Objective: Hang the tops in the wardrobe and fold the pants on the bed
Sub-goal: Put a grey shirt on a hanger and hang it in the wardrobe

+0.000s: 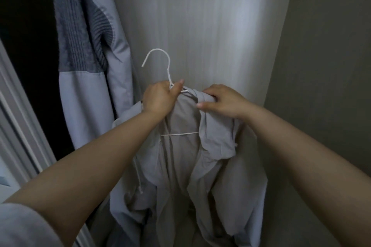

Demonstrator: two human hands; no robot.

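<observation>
Left hand (pixel 158 99) grips the white hanger (pixel 169 78) at its neck, steadying it. Right hand (pixel 222 100) pinches the grey top (pixel 180 156) just right of that neck, likely seating the shoulder. Top drapes below hanger, not yet hung; patterned garment (pixel 86 46) hangs left of it.

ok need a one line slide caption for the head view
Left hand holds a white wire hanger at its neck while the right hand pulls a grey top onto its shoulder.

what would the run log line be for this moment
step: fitting grey top onto white wire hanger | left hand: grips hanger neck | right hand: pulls top's shoulder over hanger | hung: not yet
</observation>
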